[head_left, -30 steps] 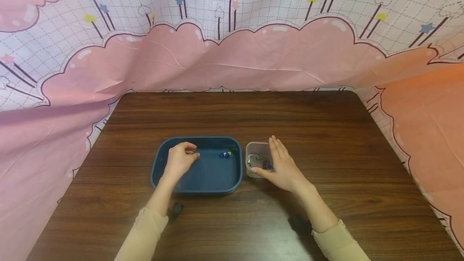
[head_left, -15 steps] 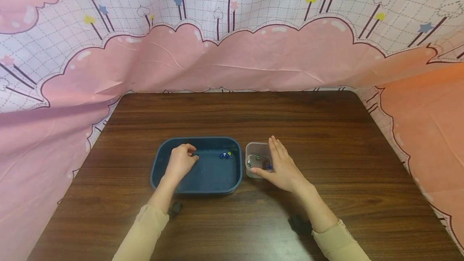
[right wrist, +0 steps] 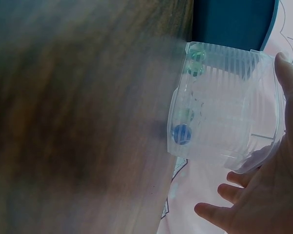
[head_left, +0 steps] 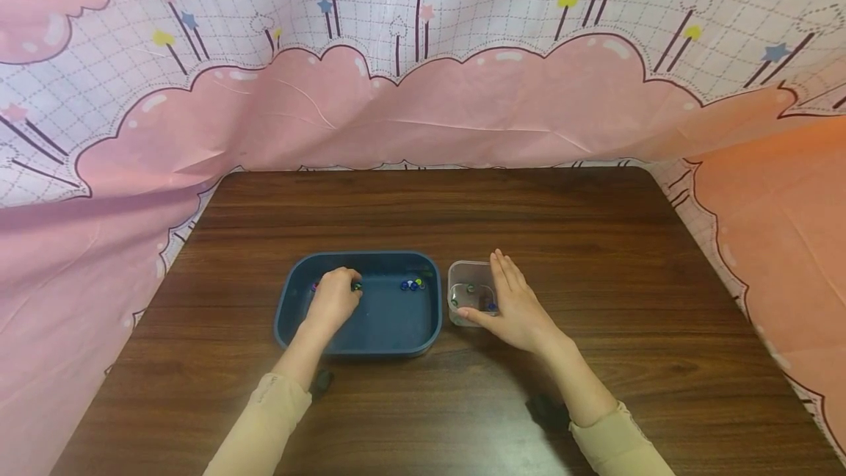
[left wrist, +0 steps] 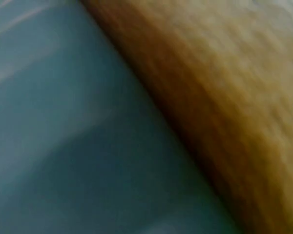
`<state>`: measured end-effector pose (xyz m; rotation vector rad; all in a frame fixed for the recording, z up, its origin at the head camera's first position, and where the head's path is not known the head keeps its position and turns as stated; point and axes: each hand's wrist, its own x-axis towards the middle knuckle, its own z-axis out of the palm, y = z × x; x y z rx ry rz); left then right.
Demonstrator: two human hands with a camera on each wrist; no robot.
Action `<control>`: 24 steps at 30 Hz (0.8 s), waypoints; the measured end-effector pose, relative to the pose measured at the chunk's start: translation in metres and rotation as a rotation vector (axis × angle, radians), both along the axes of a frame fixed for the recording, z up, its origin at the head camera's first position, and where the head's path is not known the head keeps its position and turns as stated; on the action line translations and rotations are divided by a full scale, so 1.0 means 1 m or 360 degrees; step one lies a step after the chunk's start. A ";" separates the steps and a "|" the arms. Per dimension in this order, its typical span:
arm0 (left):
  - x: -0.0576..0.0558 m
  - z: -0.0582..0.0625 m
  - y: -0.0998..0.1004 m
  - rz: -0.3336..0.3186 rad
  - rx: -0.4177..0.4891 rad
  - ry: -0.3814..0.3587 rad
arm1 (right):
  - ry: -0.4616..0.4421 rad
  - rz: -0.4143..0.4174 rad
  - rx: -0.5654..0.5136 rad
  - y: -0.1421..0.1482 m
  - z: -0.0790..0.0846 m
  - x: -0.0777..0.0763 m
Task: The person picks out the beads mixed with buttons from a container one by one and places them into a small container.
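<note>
My left hand is down inside the dark blue tray. Its thumb and index finger pinch a small green marble. Partly hidden behind that hand is a reddish-blue marble. The left wrist view is blurred and shows only skin against the blue tray wall. On the right, my right hand rests against a clear plastic box, fingers straight and thumb spread along its rim. A blue marble and several green ones lie at the bottom of the box.
Blue and yellow marbles sit together near the tray's right end. The tray and box stand close side by side on the brown wooden table. A patterned pink and white cloth hangs behind the table's far edge.
My left hand has moved slightly right and lower into the tray, and a green marble now shows at its fingertips. A reddish-blue marble has come into view. The right hand stays still.
</note>
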<state>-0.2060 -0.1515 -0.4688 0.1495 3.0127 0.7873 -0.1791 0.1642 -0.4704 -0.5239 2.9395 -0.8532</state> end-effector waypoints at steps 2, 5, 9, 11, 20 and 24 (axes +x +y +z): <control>0.000 0.000 0.000 0.0011 0.0009 -0.0011 | 0.0002 -0.0001 -0.0001 0.000 0.000 0.000; 0.000 -0.001 0.001 0.0019 0.0021 -0.0034 | 0.0003 -0.0003 -0.0001 0.000 0.001 0.000; 0.001 -0.001 0.001 -0.0002 0.0026 -0.0076 | 0.0002 -0.0004 -0.0002 0.000 0.000 0.000; 0.001 -0.002 0.001 -0.0020 0.0027 -0.0082 | 0.0001 -0.0006 -0.0002 0.000 0.000 0.000; 0.002 -0.002 0.001 -0.0070 0.0034 -0.0094 | -0.0002 -0.0012 -0.0001 0.000 0.000 0.001; 0.002 -0.001 0.001 -0.0099 0.0039 -0.0091 | -0.0010 -0.0011 -0.0001 0.000 0.001 0.001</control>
